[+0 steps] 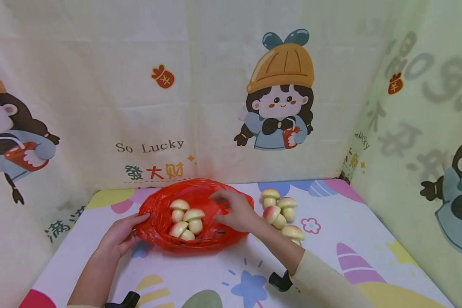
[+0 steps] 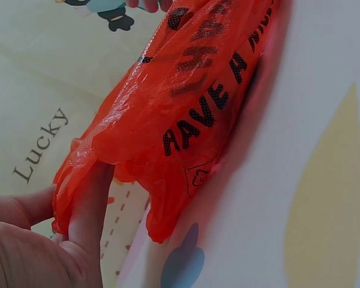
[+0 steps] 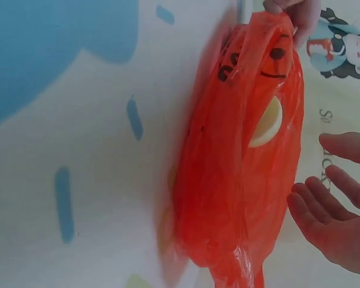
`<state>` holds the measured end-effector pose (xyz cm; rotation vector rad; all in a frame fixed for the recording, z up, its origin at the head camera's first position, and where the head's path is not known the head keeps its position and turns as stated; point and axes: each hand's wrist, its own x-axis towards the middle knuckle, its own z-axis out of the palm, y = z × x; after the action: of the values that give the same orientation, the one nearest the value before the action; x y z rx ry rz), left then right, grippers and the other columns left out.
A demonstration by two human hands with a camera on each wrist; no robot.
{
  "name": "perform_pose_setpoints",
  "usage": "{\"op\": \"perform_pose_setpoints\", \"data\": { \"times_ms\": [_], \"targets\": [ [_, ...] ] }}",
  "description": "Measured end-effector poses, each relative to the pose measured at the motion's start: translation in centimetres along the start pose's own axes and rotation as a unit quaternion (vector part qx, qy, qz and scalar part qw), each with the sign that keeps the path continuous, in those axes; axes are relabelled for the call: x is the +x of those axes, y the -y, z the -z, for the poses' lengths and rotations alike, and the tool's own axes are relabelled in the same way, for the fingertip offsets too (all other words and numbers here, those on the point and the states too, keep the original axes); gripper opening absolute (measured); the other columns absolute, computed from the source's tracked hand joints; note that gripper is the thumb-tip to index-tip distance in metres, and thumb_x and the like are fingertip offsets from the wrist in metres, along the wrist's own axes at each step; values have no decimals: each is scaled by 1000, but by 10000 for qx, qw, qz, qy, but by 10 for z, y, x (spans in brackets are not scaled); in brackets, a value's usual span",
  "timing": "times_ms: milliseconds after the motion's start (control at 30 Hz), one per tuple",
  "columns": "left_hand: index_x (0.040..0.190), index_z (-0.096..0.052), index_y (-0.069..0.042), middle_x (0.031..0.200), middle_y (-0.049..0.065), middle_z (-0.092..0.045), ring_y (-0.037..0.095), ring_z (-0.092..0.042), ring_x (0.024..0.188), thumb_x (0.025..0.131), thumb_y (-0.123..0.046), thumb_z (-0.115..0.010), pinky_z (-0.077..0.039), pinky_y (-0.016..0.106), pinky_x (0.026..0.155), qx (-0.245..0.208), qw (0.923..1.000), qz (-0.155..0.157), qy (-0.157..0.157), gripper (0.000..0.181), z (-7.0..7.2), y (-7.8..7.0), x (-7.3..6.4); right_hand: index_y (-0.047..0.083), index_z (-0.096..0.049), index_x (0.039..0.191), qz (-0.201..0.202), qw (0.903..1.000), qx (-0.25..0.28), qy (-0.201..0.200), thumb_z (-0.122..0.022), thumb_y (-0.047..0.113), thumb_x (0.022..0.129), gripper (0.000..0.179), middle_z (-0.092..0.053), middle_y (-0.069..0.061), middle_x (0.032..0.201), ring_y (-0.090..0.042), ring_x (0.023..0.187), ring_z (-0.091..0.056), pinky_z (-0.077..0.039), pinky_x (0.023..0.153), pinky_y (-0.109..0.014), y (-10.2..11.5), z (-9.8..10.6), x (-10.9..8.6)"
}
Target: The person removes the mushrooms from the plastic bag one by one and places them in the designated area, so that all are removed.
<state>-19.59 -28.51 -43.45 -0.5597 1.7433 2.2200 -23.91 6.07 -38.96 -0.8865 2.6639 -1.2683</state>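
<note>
A red plastic bag (image 1: 211, 246) lies spread on the table with its mouth open upward. Inside it, toward the left, are 3 toy mushrooms (image 1: 195, 220) with cream stems and pale yellow caps. My left hand (image 1: 117, 237) pinches the bag's left rim between thumb and fingers, and in the left wrist view that hand (image 2: 54, 240) has the film bunched in its grip. Over the right part of the opening, my right hand (image 1: 236, 211) has its fingers parted. The right wrist view shows this hand (image 3: 339, 210) with nothing between the fingers, beside the bag (image 3: 228, 180).
Several more mushrooms (image 1: 288, 209) stand clustered just right of the bag. The table (image 1: 292, 265) has a printed cover with stars and striped shapes. A cartoon-patterned cloth (image 1: 215, 128) hangs behind it and at both sides.
</note>
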Motion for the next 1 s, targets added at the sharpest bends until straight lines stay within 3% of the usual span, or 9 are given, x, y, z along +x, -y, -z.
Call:
{"op": "perform_pose_setpoints", "data": {
  "times_ms": [233, 567, 733, 1000],
  "targets": [
    [167, -22, -11, 102, -12, -70, 10, -74, 97, 101, -32, -71, -61, 32, 94, -8, 10000, -15, 15, 84, 0, 0, 0, 15, -64, 135, -188, 9996, 51, 195, -82, 11, 88, 50, -67, -7, 134, -26, 123, -64, -63, 93, -42, 0, -13, 9],
    [167, -22, -10, 103, -11, -71, 10, -74, 97, 101, -31, -71, -61, 33, 94, -69, 9999, -24, 71, 85, 2, 0, 0, 16, -65, 135, -134, 9993, 53, 336, -82, 10, 88, 50, -66, -5, 135, -25, 122, -64, -62, 92, -35, 0, -29, 18],
    [167, -22, -10, 102, -11, -71, 10, -74, 97, 101, -31, -71, -61, 33, 94, -72, 10000, -36, 56, 84, 2, 0, 0, 13, -66, 134, 7, 9989, -52, 456, -82, 9, 88, 49, -65, -6, 135, -26, 123, -62, -61, 97, -40, 1, -34, 24],
    [167, -23, -11, 102, -11, -71, 11, -75, 97, 102, -31, -69, -62, 32, 93, -52, 10000, -60, 44, 83, 0, -1, -3, 13, -65, 137, -148, 9971, -403, 624, -84, 11, 87, 53, -62, -9, 138, -29, 127, -60, -61, 90, -28, 7, -39, 30]
  ]
}}
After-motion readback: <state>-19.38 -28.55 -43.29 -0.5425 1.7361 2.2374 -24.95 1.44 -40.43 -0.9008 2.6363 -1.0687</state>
